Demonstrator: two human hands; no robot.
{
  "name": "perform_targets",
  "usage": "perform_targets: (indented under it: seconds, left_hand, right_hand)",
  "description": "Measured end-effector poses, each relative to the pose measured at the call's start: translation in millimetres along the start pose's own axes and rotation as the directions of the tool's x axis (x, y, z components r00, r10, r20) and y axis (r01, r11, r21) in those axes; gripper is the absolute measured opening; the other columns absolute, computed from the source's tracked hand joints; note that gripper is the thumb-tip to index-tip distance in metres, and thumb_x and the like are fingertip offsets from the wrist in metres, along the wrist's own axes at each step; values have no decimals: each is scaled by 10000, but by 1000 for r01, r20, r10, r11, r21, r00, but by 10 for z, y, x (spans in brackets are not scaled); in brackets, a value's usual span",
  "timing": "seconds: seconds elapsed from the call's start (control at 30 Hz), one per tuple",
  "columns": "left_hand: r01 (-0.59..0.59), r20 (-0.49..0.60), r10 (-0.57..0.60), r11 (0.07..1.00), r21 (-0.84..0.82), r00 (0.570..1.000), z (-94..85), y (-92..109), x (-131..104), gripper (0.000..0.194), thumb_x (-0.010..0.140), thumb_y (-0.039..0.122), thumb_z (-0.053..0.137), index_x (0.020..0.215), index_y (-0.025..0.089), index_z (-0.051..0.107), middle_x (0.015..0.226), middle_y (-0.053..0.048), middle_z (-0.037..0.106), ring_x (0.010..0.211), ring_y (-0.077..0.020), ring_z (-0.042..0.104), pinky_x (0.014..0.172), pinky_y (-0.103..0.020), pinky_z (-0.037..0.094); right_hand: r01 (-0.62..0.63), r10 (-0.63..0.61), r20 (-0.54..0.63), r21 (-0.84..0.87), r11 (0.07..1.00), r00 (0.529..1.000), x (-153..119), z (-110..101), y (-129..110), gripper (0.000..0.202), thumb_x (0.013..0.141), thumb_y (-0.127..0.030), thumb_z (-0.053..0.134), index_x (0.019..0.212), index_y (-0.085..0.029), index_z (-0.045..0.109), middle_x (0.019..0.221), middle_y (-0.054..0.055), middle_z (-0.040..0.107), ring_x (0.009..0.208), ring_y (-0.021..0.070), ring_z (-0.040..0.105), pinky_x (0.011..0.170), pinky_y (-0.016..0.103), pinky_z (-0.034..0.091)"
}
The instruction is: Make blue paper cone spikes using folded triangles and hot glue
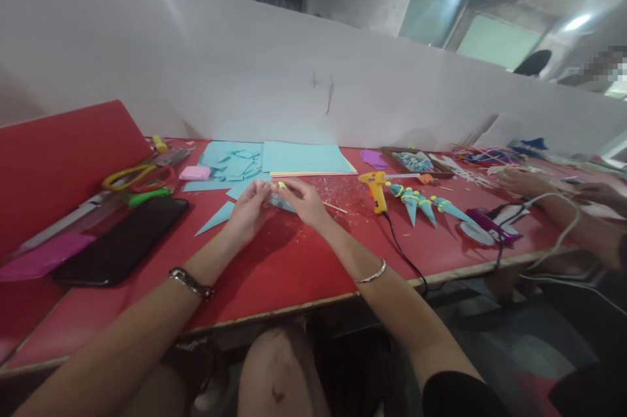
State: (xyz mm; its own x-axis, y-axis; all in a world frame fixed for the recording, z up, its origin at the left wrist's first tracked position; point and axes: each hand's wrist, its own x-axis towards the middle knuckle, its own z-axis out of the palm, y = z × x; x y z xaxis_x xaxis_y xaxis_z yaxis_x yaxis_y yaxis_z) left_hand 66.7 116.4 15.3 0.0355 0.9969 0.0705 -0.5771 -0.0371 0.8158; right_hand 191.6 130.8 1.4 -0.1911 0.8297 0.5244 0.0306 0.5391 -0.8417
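Both of my hands meet over the middle of the red table [294, 273]. My left hand [251, 208] has its fingers closed around something small that is mostly hidden. My right hand [302, 200] pinches beside it, with a bit of yellow showing at its fingertips. A light blue piece [283, 202] shows between and under the hands; its shape is unclear. Left of my left hand lies a blue paper cone [216, 217]. Behind the hands are small cut blue pieces [239, 164] and a stack of blue sheets [304, 159]. A thin stick [335, 207] lies to the right.
Right of my hands are a yellow glue gun [375, 191] with a black cord, blue cones with yellow trim [425, 206] and a tray [416, 162]. A black phone [125, 240], scissors [128, 178] and a pink block [194, 172] lie left. Another person's hands [522, 185] are far right.
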Motion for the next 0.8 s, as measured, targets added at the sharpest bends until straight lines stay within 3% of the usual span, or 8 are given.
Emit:
perform_targets:
  seconds: [0.23,0.6,0.8]
  left_hand:
    - [87,-30,-89,995,-45,996,21,46,5,148,697,117,648,613,151,531,633,28,589,524,-42,468,443,-150,323]
    - [76,-60,-77,997,-15,995,-51,16,48,200,661,195,709,618,149,519,526,67,499,467,-23,441,445,-137,344]
    - [62,-106,-65,997,-37,992,-42,35,63,132,679,134,672,657,149,543,606,49,578,516,-28,503,444,-131,344]
  right_hand:
    - [-43,46,-31,73,996,998,4,14,46,297,770,-388,573,981,-202,666,1070,56,669,997,168,611,896,338,477]
    - [23,-22,11,-100,995,1000,-7,45,79,231,751,-328,548,901,-178,639,914,46,645,858,145,589,787,288,483]
    - [29,-27,18,-120,992,999,-24,57,40,226,758,-364,532,859,-182,620,859,26,632,797,129,573,733,253,472]
